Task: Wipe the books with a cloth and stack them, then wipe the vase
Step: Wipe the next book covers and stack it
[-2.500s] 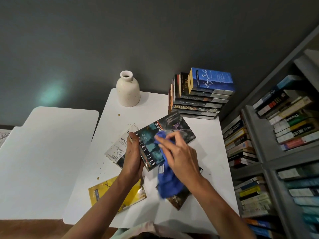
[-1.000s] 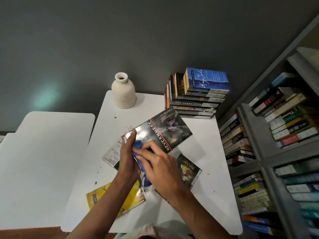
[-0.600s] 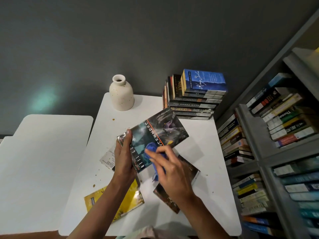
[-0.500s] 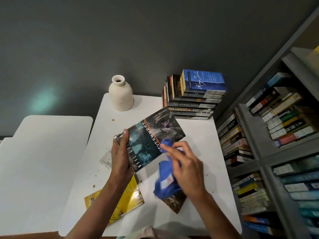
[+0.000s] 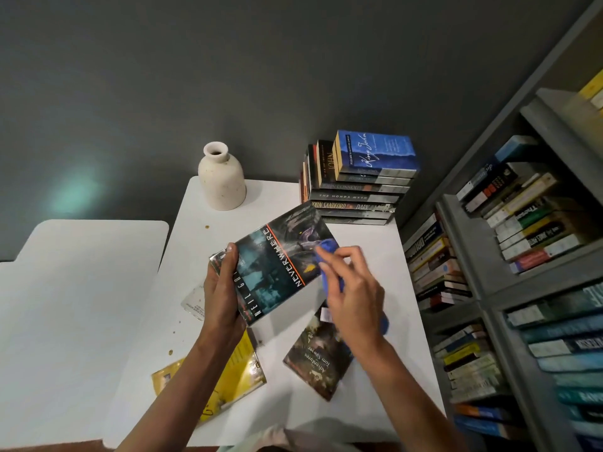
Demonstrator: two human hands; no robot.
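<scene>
White surface (image 5: 195, 252) holds it all. The pile of books (image 5: 359, 190) sits at its far right corner. I see my left grip (image 5: 222, 295) curled round the near end of a dark book (image 5: 274, 265), held up above the surface. The pale vase (image 5: 222, 181) stands upright, left of the pile. My right grip (image 5: 355, 295) pinches the small blue cloth (image 5: 327, 247) on the book's far corner.

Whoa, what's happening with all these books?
A person is cleaning books. The left hand holds up a dark book while the right hand rubs a blue cloth on its cover. A stack of books sits at the back of the white table, with a pale vase nearby. Other books lie flat near the person, a yellow book among them.
</scene>
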